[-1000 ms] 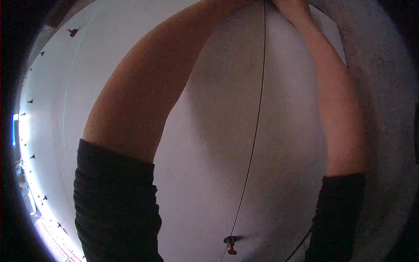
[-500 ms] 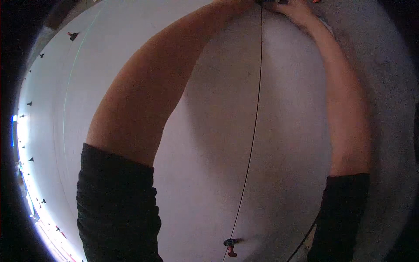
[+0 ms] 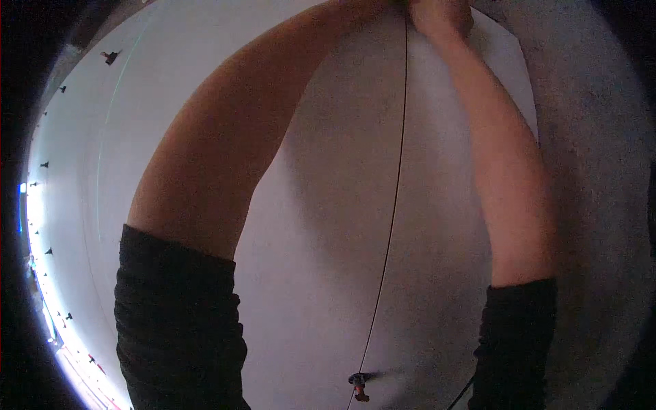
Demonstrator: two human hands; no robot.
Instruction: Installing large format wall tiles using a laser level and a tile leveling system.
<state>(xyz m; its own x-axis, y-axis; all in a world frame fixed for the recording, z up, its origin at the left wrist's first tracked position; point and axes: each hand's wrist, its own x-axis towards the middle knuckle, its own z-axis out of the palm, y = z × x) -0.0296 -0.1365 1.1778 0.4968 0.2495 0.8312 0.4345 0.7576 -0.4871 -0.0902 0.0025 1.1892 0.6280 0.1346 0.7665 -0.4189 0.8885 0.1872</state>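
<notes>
Both my arms, in dark pushed-up sleeves, reach up to the top of the head view over a pale panel surface point(image 3: 328, 171) split by a thin dark seam point(image 3: 398, 178). My right hand point(image 3: 441, 17) is at the top edge just right of the seam. Its fingers look curled closed, and whatever they hold is hidden. My left forearm point(image 3: 212, 137) arches to the same spot. The left hand is almost wholly cut off by the top edge, so its fingers do not show. Low on the seam stands a small black-and-red knobbed fitting point(image 3: 359, 387).
Another dark fitting with a reddish part point(image 3: 109, 58) sits at upper left, near a thin green line point(image 3: 124, 75). Several small black fittings line the bright left side. The panel's edge point(image 3: 535, 119) borders a darker grey surface point(image 3: 594, 205) on the right.
My right hand and forearm have moved left, closer to the seam, and the fingers have curled in. The panel's right edge now shows more. The left arm has barely shifted.
</notes>
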